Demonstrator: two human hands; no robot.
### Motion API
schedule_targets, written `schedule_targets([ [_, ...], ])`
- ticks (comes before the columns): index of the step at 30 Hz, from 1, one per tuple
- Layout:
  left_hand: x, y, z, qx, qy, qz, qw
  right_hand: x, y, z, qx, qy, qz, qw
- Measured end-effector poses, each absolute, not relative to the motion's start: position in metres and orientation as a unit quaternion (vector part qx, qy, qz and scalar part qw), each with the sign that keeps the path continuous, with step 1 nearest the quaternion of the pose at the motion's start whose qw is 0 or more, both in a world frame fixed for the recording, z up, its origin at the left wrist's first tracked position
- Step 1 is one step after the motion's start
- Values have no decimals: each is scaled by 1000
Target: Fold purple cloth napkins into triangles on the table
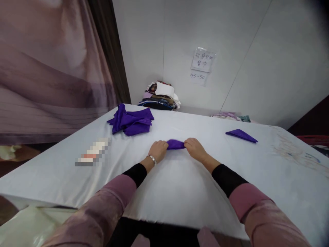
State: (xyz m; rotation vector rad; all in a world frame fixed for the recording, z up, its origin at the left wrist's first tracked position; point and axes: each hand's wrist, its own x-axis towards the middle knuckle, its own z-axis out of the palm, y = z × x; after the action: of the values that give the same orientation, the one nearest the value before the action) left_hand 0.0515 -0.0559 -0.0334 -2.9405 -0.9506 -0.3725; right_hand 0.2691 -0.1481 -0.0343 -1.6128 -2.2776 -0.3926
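A folded purple napkin (175, 144) is stretched between my two hands, at the middle of the white-covered table. My left hand (158, 151), with a silver bracelet at the wrist, is closed on its left end. Its right end is pinched in the fingers of my right hand (194, 149). The fingertips are partly hidden behind the hands. To the right lies another purple napkin (241, 134), folded into a flat triangle. Further back on the left is a loose pile of purple napkins (132, 120).
White cloth covers the table (180, 192). A blurred-out object (93, 152) lies on its left side. Behind the far edge are a stack of folded clothes (161, 94) and more fabric (227, 116). Paper signs (203, 61) hang on the wall. A pinkish curtain (51, 68) hangs at left.
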Motion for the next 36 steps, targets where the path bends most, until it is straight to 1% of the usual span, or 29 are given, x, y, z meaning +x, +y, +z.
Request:
schedule_targets([
  [2, 45, -68, -50, -952, -294, -91, 4, 270, -157, -59, -554, -815, -103, 139],
  [4, 39, -73, -62, -952, -291, -98, -14, 271, -163, -75, -552, -819, -72, 140],
  [9, 40, -63, -56, -935, -307, -142, -110, 270, -171, -78, -568, -807, -41, 157],
  [11, 50, -57, -51, -928, -318, -150, -124, 269, -173, -76, -575, -801, -34, 163],
  [14, 67, -53, -55, -940, -303, -119, -101, 268, -179, -73, -588, -792, -27, 165],
  [17, 76, -51, -67, -945, -313, -43, -80, 262, -183, -62, -611, -780, -5, 135],
  [19, 76, -51, -73, -945, -318, -22, -70, 248, -180, -49, -636, -762, 5, 121],
  [20, 75, -52, -75, -946, -317, -22, -64, 238, -175, -42, -649, -750, 7, 125],
  [22, 74, -52, -77, -949, -309, -22, -51, 213, -159, -30, -662, -729, 5, 174],
  [24, 74, -52, -77, -955, -294, -15, -31, 185, -136, -24, -659, -720, 36, 214],
  [27, 74, -53, -76, -961, -276, -9, -4, 155, -101, -30, -681, -690, 90, 231],
  [31, 74, -52, -78, -960, -278, -29, 2, 150, -80, -50, -714, -646, 140, 232],
  [36, 73, -50, -79, -959, -281, -18, -21, 171, -90, -67, -735, -627, 133, 222],
])
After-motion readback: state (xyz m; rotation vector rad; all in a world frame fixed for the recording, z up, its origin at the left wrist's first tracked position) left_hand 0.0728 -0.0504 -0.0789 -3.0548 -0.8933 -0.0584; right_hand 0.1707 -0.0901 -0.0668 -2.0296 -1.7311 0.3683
